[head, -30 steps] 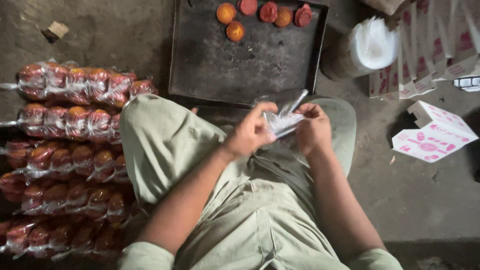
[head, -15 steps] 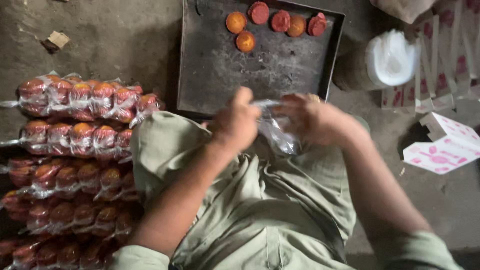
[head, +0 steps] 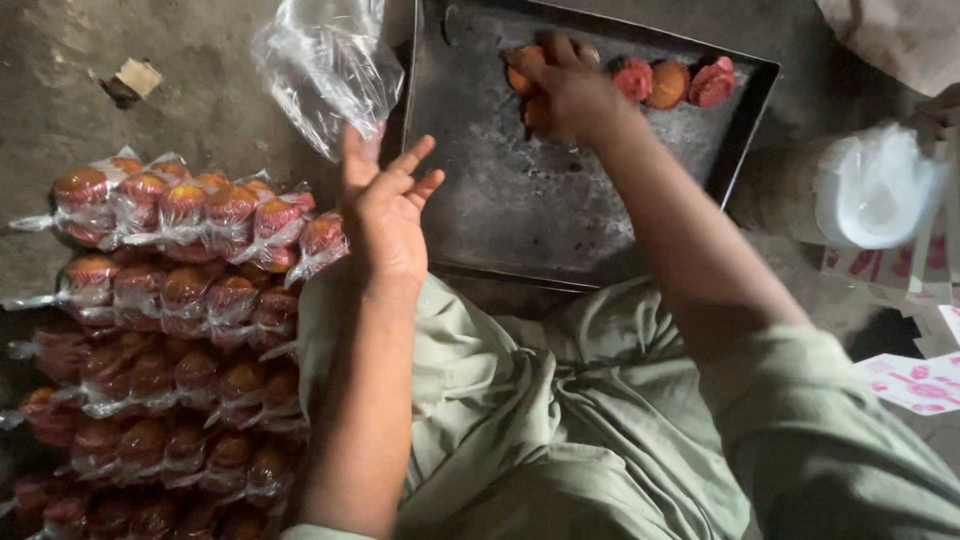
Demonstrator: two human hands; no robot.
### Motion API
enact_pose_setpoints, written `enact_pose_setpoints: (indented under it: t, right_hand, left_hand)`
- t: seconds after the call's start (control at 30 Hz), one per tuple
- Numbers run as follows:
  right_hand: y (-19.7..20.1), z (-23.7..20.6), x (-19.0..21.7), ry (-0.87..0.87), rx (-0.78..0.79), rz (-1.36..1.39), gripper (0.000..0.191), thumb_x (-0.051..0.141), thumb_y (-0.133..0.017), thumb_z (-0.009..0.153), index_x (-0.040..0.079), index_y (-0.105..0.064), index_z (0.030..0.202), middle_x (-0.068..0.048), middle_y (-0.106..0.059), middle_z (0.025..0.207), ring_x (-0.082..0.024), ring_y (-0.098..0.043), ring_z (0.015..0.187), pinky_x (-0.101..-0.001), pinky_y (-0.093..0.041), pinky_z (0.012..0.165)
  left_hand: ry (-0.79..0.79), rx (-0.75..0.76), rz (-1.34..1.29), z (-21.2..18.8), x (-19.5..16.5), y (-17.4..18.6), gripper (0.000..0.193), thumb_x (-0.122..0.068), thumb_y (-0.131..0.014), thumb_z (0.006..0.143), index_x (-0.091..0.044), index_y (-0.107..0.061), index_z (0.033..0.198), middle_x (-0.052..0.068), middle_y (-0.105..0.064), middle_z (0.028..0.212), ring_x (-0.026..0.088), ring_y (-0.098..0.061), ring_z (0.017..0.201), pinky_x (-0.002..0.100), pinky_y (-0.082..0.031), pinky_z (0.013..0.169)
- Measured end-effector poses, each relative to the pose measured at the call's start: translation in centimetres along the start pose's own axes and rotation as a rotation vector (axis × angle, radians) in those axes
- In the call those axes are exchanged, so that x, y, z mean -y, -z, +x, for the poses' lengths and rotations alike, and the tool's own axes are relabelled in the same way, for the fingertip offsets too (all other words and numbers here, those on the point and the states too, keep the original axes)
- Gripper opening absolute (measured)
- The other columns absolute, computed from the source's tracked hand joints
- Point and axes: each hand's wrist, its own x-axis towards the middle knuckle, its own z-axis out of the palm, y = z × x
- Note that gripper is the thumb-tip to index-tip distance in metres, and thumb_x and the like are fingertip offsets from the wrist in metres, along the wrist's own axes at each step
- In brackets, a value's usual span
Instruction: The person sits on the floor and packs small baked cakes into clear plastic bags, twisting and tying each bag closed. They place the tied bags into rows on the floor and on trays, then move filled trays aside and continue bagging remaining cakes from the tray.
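Observation:
My left hand (head: pixel 385 215) is raised over the floor by the tray's left edge, with a clear plastic bag (head: pixel 325 65) pinched at its fingertips and hanging open above it. My right hand (head: pixel 570 92) reaches across the dark metal tray (head: pixel 520 210) and closes over an orange round cake (head: pixel 520 78) at the tray's far side. Three more round cakes, red and orange (head: pixel 670 82), lie in a row just to the right of that hand.
Rows of bagged cakes (head: pixel 180 300) are stacked on the floor at my left. A roll of clear bags (head: pixel 875 185) stands to the right of the tray, with pink-and-white cartons (head: pixel 915 382) beside it. My knees in green cloth (head: pixel 530 420) are under the arms.
Both hands were together at my lap working the bag. Now the left hand holds the bag up alone, and the right hand has moved out onto the tray's cakes.

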Motion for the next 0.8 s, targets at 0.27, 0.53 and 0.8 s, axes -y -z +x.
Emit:
enact_pose_setpoints:
  t: [0.27, 0.53, 0.8]
  right_hand:
    - [-3.1, -13.7, 8.6, -0.335, -0.331, 0.447, 0.071, 0.018, -0.077, 0.082, 0.012, -0.048, 0.146, -0.018, -0.057, 0.13, -0.043, -0.058, 0.117, -0.05, -0.052, 0.098]
    - [3.4, -19.5, 13.5, -0.298, -0.497, 0.77, 0.096, 0.022, -0.089, 0.073, 0.006, -0.035, 0.151, -0.015, -0.057, 0.125, -0.03, -0.058, 0.104, -0.0412, -0.051, 0.084]
    - [4.7, -26.0, 16.3, -0.389, -0.318, 1.557, 0.051, 0.02, -0.058, 0.109, 0.008, -0.045, 0.157, 0.002, -0.053, 0.085, -0.003, -0.047, 0.066, -0.0217, -0.045, 0.054]
  left_hand:
    - [-0.025, 0.279, 0.811, -1.0, 9.0, -1.4, 0.068, -0.008, -0.06, 0.084, -0.003, -0.037, 0.148, 0.019, -0.056, 0.143, 0.026, -0.065, 0.112, 0.033, -0.054, 0.088]
    - [0.309, 0.631, 0.53, -5.8, 8.6, -4.1, 0.034, -0.006, -0.053, 0.091, 0.001, -0.06, 0.123, 0.009, -0.067, 0.109, 0.014, -0.064, 0.095, 0.032, -0.055, 0.083]
    - [0.453, 0.586, 0.305, -9.6, 6.5, -2.9, 0.043, -0.016, -0.056, 0.091, -0.004, -0.059, 0.133, 0.001, -0.069, 0.103, 0.008, -0.065, 0.081, 0.025, -0.053, 0.06]
